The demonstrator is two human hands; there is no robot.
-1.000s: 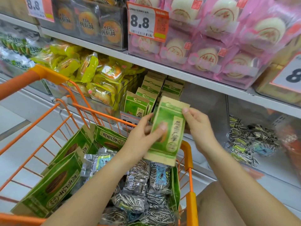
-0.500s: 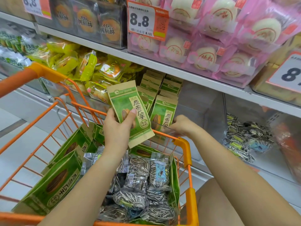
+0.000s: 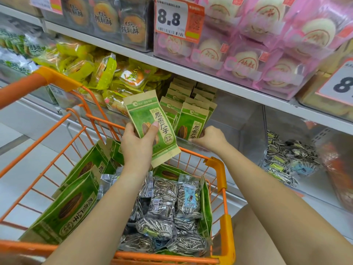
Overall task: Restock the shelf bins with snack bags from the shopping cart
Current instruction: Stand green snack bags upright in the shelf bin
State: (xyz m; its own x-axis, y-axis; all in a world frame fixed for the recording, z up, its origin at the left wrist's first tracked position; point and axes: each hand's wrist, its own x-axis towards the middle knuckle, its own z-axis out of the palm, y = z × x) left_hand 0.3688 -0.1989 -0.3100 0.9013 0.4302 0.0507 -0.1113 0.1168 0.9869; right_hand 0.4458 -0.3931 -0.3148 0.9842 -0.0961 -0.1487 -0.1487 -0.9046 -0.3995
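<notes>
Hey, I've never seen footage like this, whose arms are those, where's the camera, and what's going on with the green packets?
There is no machine here. A person wears a camera on the head, so this single view looks down along their own two bare arms.

The left hand grips a green packet of sunflower seeds above the orange cart. The right hand reaches to the shelf bin, its fingers at the front packet of a standing row; whether it grips that packet is unclear.

The cart holds more green packets and silvery seed bags. Yellow snacks fill the neighbouring bin, pink-wrapped cakes the shelf above.
</notes>
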